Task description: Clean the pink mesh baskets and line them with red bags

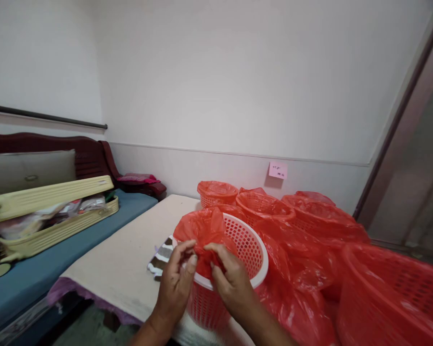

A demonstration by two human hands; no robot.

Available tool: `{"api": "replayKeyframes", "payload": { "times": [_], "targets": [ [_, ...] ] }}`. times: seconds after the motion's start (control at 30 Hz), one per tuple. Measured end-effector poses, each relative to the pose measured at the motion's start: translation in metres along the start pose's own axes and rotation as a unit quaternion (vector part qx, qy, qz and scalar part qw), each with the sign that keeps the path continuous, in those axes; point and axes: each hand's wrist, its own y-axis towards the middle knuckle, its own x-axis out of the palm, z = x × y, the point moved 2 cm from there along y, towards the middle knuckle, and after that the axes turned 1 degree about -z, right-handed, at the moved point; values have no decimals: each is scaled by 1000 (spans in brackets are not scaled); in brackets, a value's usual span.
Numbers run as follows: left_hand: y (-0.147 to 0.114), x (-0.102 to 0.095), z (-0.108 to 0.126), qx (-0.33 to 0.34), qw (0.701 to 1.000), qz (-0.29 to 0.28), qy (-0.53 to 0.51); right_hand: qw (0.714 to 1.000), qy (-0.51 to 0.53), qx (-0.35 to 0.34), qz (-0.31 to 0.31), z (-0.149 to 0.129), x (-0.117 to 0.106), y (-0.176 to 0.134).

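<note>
A thin red plastic bag [203, 226] is bunched up over the near left side of a round perforated basket [261, 262] with a pale rim. My right hand [231, 271] pinches the gathered plastic between thumb and fingers. On the other side of the bunch, my left hand [176, 276] has its fingers closed at the bag, its fingertips partly hidden. Through the holes the basket wall looks pinkish red. A striped brown, grey and white cloth [162, 257] lies just left of the basket, partly covered by it.
Several baskets lined with red bags, such as the large one [389, 288], crowd the right and back. All stand on a cream-covered table [130, 250]. An open yellow suitcase [57, 228] lies on a blue bed [137, 202]. A pink note [277, 170] sticks to the wall.
</note>
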Motion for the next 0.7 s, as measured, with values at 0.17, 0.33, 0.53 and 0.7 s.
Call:
{"api": "replayKeyframes", "payload": {
  "times": [0.17,0.33,0.53,0.7],
  "targets": [
    [20,-24,-22,-15,989,96,114,984,123,54,118,2,-10,-3],
    [48,-34,-13,30,961,1,277,968,182,82,152,-3,-16,-10],
    [86,-38,0,36,979,-35,197,981,166,58,77,-12,-20,-16],
    [105,-53,-9,6,996,53,76,977,144,75,136,-10,-37,-16]
  ]
}}
